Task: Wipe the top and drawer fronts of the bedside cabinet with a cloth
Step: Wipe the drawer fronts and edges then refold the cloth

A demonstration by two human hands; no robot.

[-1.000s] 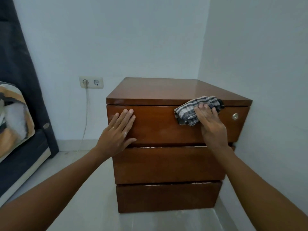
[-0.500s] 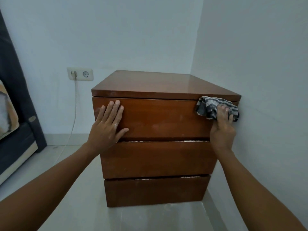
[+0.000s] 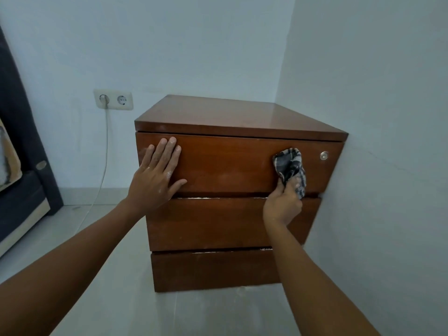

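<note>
The right hand (image 3: 282,204), fingers clenched on the checked cloth (image 3: 289,167), has slid leftward off the top drawer's (image 3: 225,163) lock (image 3: 324,155); the left hand (image 3: 155,179) stays flat, fingers released.

My feed is evenly lit with soft, cool, diffuse light that leaves the walls (image 3: 194,44) a bluish grey. I see a pale sheen on the right rear of the cabinet top (image 3: 278,112), so light seems to fall from above and behind it. Shadows are faint: one under the top's overhang, darker gaps between the drawer fronts. The wide lens bends the room edges and stretches both forearms near the bottom corners. Focus is sharp at centre, softer toward the left edge.
</note>
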